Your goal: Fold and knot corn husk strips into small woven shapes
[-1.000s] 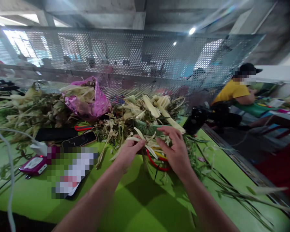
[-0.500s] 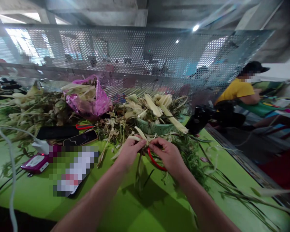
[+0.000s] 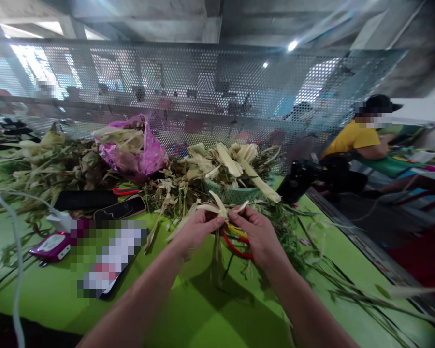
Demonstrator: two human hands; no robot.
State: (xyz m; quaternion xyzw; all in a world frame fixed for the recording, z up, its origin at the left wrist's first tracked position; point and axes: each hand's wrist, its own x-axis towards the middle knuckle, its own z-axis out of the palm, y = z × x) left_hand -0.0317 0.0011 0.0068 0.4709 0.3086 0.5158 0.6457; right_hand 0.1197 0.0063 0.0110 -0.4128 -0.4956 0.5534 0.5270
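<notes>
My left hand [image 3: 195,231] and my right hand [image 3: 256,233] meet above the green table [image 3: 188,309], both pinched on a small bundle of pale dried husk strips [image 3: 219,208] whose stems hang down between them. Red-handled scissors [image 3: 237,244] lie on the table just under my right hand. Behind the hands stands a green basket [image 3: 235,194] heaped with husks.
A pink bag [image 3: 134,150] of husks and a pile of leaves sit at the back left. Phones [image 3: 121,209], a pink device [image 3: 50,245] and a white cable lie left. A perforated metal screen [image 3: 188,92] backs the table. A person in yellow [image 3: 351,137] sits far right.
My right hand came back from the basket to meet the left hand on the husk bundle. The bundle is now held slightly higher and closer to me.
</notes>
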